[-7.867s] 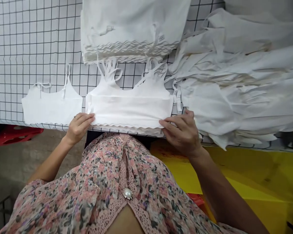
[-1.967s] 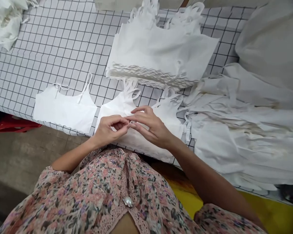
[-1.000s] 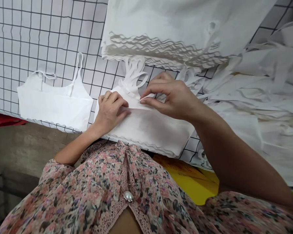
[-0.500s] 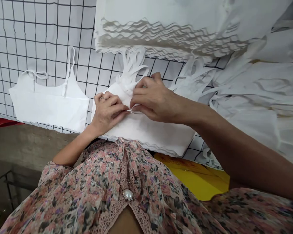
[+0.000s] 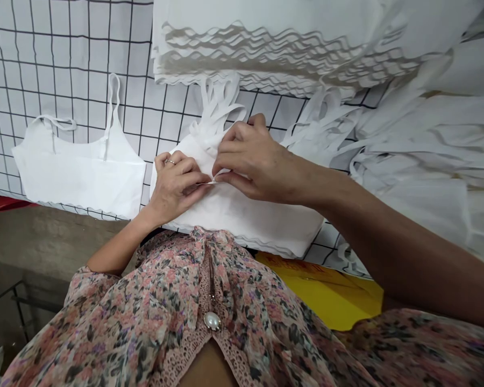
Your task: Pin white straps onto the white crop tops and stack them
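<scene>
A small stack of white cropped camisole tops (image 5: 266, 223) lies at the table's near edge, its loose straps fanned out toward the far side. My left hand (image 5: 178, 185), a ring on one finger, rests on the stack's left half with thumb and forefinger closed on a bit of the top camisole's cloth. Right beside it, my right hand (image 5: 252, 161) pinches the same spot, fingertips almost touching the left ones. What exactly lies between the fingertips is too small to make out fully. Another white camisole (image 5: 80, 174) lies flat to the left, apart from both hands.
Beyond the stack stands a taller pile of white garments (image 5: 246, 51) with wavy hems. A loose heap of white garments (image 5: 427, 177) spreads to the right. A grid-patterned cloth (image 5: 64, 54) covers the table. Below its edge are a yellow surface (image 5: 322, 295) and something red (image 5: 4, 203).
My hands have left the lower corners of the stack and come together near its middle. Over the last second the right hand moved down-left to meet the left; both now pinch cloth there.
</scene>
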The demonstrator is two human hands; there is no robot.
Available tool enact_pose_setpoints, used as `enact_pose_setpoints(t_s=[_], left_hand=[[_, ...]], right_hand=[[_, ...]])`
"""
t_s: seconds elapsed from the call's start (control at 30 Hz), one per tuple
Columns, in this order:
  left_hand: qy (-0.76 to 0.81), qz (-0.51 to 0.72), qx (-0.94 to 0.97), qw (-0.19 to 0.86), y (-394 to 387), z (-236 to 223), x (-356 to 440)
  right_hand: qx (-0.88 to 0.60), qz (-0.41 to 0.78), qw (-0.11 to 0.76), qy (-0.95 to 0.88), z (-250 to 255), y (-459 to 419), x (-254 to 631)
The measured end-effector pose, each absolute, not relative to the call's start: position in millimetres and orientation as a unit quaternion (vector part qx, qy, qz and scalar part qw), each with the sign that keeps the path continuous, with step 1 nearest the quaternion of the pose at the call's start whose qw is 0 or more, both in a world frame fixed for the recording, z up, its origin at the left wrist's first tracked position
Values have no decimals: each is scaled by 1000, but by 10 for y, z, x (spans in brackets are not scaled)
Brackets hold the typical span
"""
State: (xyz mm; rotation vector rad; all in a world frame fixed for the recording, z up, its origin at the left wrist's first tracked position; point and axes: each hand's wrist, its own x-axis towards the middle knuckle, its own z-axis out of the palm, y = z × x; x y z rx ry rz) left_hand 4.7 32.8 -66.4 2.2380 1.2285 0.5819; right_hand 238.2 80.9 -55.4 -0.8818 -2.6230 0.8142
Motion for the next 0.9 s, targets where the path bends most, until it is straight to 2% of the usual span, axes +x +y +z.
enact_pose_setpoints(t_s=[0.17, 0.53, 0.7, 0.9], left_hand=[[456, 226, 811, 287, 338, -637, 49], [487, 217, 770, 351, 372, -578, 51], [496, 193, 759, 374, 413, -553, 24], [495, 167, 755, 396, 474, -473, -23]], right_hand=[[-294, 259, 141, -909, -527, 787, 2349], [-304, 309, 172, -885, -533, 801, 2325], [-285, 348, 149, -881, -332, 1137, 2436], [-241, 391, 78, -885, -62, 1798, 2513]])
